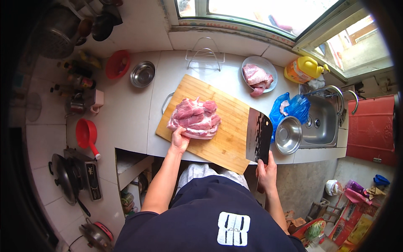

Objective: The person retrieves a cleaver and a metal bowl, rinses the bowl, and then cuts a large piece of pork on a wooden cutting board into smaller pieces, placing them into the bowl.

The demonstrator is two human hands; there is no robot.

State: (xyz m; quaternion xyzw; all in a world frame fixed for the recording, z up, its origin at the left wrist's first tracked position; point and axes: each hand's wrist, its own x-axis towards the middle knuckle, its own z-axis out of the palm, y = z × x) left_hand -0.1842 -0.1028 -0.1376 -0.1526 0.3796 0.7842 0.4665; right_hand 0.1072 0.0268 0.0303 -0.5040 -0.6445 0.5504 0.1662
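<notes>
A slab of raw meat (pixel 196 118) lies on the left part of a wooden cutting board (pixel 231 135), which sits at a slant on the white counter. My left hand (pixel 180 140) grips the near edge of the meat, thumb on top. Held in my right hand (pixel 267 171) is a cleaver (pixel 258 135) with a broad, partly dark blade, at the right edge of the board and apart from the meat. More raw meat (pixel 256 78) rests on a plate (pixel 271 89) behind the board.
A steel bowl (pixel 288 135) and blue plastic bags (pixel 296 108) stand beside the sink (pixel 324 126). Behind are a wire rack (pixel 206 56), another steel bowl (pixel 142 74) and a yellow jug (pixel 303 69). A red ladle (pixel 85 134) and lidded pan (pixel 64 179) are at left.
</notes>
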